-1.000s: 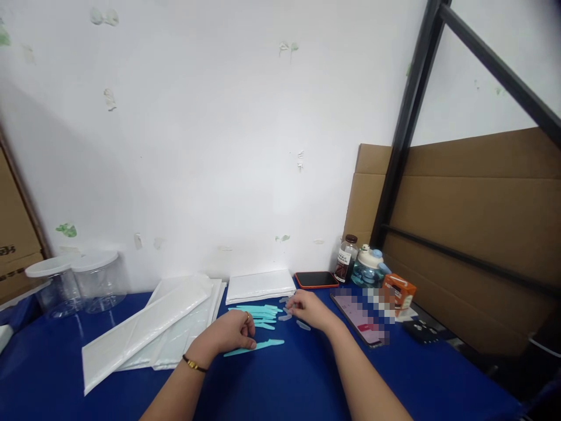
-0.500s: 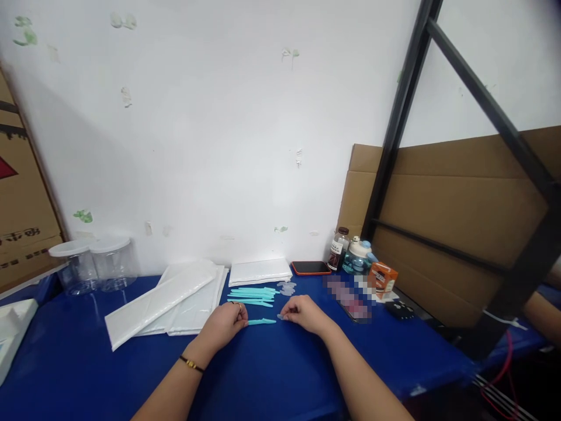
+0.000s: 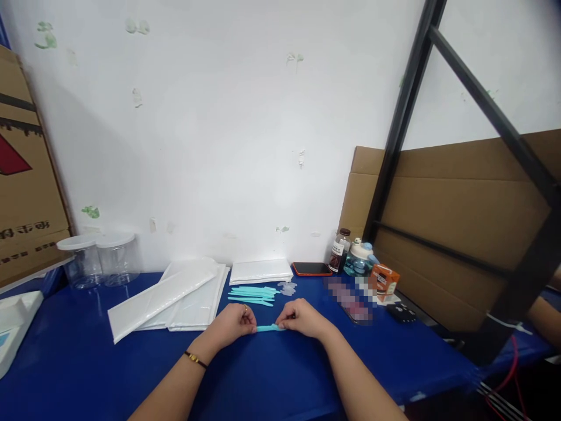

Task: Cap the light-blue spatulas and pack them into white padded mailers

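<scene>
My left hand (image 3: 232, 321) pinches one end of a thin teal plastic stick (image 3: 268, 328) just above the blue table (image 3: 272, 380). My right hand (image 3: 302, 318) is closed on the stick's other end, with a small clear cap that is hard to make out. Behind my hands lies a pile of several more teal sticks (image 3: 253, 294). A small heap of clear caps (image 3: 288, 287) sits to the right of that pile.
Stacks of white plastic bags (image 3: 170, 298) lie at the left and a folded stack (image 3: 260, 271) at the back. Two clear jars (image 3: 99, 258), two phones (image 3: 312, 268), bottles (image 3: 359, 260), an orange box (image 3: 384, 281) and cardboard (image 3: 460, 222) ring the table. Another person's arm (image 3: 543, 313) shows far right.
My right hand took a clear cap from near the pile and came to the stick's right end. Both hands now hold the stick between them. The camera shifted right.
</scene>
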`<state>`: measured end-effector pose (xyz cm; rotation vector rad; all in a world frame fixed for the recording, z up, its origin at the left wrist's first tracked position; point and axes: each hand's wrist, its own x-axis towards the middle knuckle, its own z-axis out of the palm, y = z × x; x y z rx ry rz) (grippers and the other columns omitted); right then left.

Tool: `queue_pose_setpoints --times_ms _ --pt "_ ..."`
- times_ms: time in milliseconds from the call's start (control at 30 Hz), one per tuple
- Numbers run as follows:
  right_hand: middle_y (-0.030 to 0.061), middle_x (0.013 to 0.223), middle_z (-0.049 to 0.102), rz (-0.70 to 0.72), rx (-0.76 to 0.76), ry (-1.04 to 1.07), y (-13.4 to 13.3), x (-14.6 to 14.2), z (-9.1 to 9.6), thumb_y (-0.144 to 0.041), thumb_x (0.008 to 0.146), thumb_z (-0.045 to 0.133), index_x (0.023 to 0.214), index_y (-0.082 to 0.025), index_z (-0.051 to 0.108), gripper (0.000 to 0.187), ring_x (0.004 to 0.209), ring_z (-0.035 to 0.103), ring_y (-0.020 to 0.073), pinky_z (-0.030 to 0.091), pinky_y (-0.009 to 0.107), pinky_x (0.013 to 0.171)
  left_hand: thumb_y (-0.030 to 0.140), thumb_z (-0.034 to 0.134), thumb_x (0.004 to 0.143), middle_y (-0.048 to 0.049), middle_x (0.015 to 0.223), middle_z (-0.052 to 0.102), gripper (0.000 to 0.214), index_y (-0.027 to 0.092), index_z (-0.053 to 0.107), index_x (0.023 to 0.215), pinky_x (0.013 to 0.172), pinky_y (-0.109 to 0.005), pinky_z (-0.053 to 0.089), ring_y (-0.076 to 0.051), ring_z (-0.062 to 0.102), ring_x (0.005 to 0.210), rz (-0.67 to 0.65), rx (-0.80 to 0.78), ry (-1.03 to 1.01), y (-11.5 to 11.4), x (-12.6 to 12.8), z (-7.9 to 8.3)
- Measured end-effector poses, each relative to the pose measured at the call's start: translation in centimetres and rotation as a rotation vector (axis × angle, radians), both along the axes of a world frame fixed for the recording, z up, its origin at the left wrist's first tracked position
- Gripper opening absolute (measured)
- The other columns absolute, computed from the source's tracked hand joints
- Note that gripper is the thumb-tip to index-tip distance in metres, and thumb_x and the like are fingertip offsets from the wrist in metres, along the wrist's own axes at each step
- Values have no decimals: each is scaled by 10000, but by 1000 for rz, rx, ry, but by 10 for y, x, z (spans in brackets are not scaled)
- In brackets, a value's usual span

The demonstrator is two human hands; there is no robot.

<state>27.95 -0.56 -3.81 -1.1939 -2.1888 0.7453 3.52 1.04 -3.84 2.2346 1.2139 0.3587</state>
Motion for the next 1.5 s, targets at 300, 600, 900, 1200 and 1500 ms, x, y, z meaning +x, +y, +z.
queue_pose_setpoints --times_ms 300,600,900,1200,1500 --pt "34 800 613 -286 35 6 13 50 -7 -303 735 625 856 -180 699 188 662 536 139 424 237 604 326 375 871 -66 997 551 336 243 591 1115 869 -301 385 -193 521 938 101 409 93 15 -3 -7" --pt "33 806 610 -182 162 -79 20 25 -12 -189 762 599 785 -197 715 119 698 563 140 413 231 646 293 447 831 -50 898 591 198 201 622 828 798 -287 386 -194 521 895 122 388 168 12 4 7" --pt "22 792 597 -157 143 -14 28 7 -16 -164 794 539 767 -179 653 118 685 535 136 400 235 642 275 317 885 -46 834 601 262 192 544 784 737 -252 366 -166 537 804 102 357 82 14 4 -1" --pt "19 824 551 -198 207 136 19 6 0 -280 884 430 865 -186 557 160 728 493 134 390 235 672 478 167 914 1 797 573 438 206 494 805 723 -231 391 -135 523 756 58 164 -162 9 6 6" --pt "42 869 549 -88 284 122 11 -6 7 -284 908 412 900 -198 582 191 798 519 155 400 261 752 486 217 902 6 779 624 508 208 612 745 714 -229 379 -142 548 757 7 81 -85 6 7 13"
